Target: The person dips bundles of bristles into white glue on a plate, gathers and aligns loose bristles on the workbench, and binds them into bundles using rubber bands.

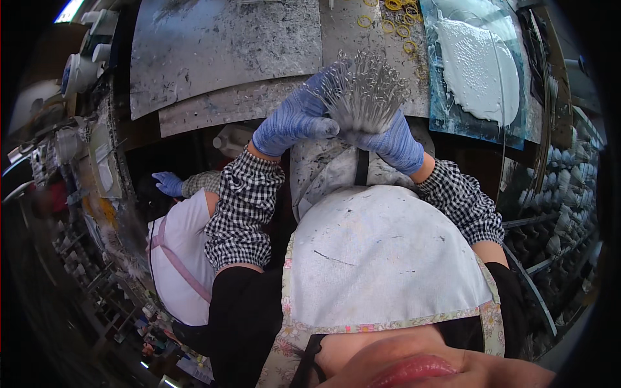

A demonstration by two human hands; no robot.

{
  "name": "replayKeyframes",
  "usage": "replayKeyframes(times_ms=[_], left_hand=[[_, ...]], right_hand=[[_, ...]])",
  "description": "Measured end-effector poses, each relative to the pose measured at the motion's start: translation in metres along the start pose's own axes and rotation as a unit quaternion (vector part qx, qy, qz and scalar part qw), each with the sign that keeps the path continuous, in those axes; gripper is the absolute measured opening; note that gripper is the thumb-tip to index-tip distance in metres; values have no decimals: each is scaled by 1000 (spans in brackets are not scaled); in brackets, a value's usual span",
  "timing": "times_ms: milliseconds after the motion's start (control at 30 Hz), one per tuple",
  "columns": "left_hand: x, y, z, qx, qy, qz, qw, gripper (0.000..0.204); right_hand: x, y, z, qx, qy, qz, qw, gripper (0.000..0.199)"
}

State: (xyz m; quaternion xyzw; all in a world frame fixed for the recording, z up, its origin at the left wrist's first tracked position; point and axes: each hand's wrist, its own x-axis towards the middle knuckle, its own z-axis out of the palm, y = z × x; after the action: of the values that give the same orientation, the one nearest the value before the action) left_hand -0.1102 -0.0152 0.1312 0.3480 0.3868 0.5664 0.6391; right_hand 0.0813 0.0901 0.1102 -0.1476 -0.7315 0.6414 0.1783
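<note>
A thick bundle of thin metal wires with small looped or hooked ends (367, 94) stands fanned out over my lap, near the table's front edge. My right hand (399, 147), in a blue knit glove, is closed round its lower part from the right. From the left, my gloved left hand (291, 124) curves against the bundle, thumb in front and fingers partly hidden behind the wires. Both hands touch the bundle. The fingertips of my right hand are mostly covered by it.
The stained grey table (226, 48) lies ahead. Yellow rings (402, 30) are scattered at its far edge. To the right, thick white paste (479, 71) covers a bluish sheet (440, 119). A co-worker in white (184, 265) sits close at left. Racks of pale tufted pieces (566, 187) stand at right.
</note>
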Motion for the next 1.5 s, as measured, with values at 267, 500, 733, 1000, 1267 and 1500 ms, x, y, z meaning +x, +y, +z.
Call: replayKeyframes(times_ms=[267, 500, 733, 1000, 1267, 1500], left_hand=[[-8, -20, 7, 203, 94, 76, 972, 102], [45, -6, 36, 79, -23, 126, 989, 73], [62, 16, 25, 325, -24, 208, 922, 43], [96, -45, 15, 298, 253, 205, 897, 31], [87, -50, -3, 388, 274, 222, 852, 28], [105, -66, 10, 292, 212, 344, 867, 34]], right_hand=[[19, 20, -41, 202, 26, 15, 979, 44], [17, 12, -35, 208, -185, 135, 951, 82], [29, 7, -54, -11, -112, -17, 993, 102], [61, 56, -31, -628, 42, 28, 777, 100], [85, -3, -70, -683, -102, -7, 723, 78], [118, -37, -14, -541, -91, -136, 825, 68]])
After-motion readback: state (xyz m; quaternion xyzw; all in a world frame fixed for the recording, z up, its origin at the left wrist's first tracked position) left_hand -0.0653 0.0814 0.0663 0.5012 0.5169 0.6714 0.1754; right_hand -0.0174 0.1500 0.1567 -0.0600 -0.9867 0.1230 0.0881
